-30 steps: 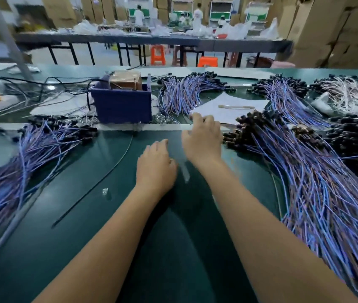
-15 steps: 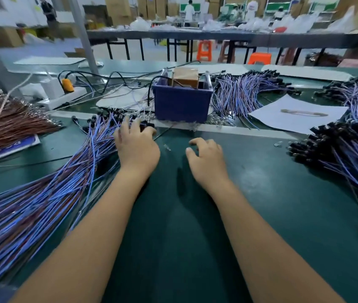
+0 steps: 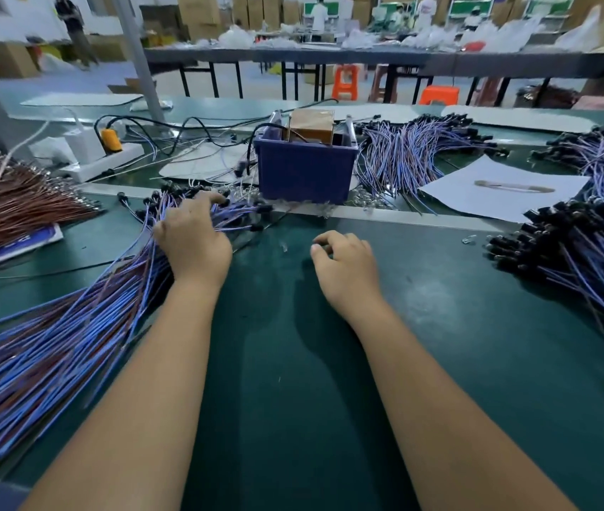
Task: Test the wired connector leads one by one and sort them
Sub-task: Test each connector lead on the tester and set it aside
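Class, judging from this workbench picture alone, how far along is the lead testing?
Done: unclear; piles are unlabelled. In hand: left hand reaches into the left bundle of blue leads; right hand rests empty. Left: big bundles left and right.

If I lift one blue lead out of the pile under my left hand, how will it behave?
Probably floppy: the leads in the left pile are long, thin and curve loosely over the mat. Likely light, with the black connector end the heavier part, so it may dangle. It may snag, since the left hand rests on crossed, overlapping wires.
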